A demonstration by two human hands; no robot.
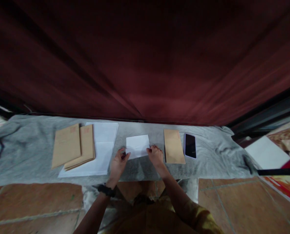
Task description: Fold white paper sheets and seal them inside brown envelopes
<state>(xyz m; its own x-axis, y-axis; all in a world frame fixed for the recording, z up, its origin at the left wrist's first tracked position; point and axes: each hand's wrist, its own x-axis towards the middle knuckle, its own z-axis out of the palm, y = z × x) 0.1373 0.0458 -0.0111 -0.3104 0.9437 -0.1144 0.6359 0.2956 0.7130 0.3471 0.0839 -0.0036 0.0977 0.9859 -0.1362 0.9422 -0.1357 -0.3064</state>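
A folded white sheet of paper (137, 145) lies on the grey cloth (32, 136) in front of me. My left hand (118, 162), a dark watch on its wrist, pinches the sheet's lower left corner. My right hand (155, 154) is curled with its fingers pressed on the sheet's lower right edge. To the right of that hand lies a single brown envelope (173, 146), and beyond it a dark phone (190, 145).
At the left, several brown envelopes (73, 146) rest on a stack of white sheets (103, 143). A dark red curtain (145, 58) hangs behind the cloth. Brown floor tiles (34, 204) lie in front. White paper and coloured fabric (269, 152) sit at the far right.
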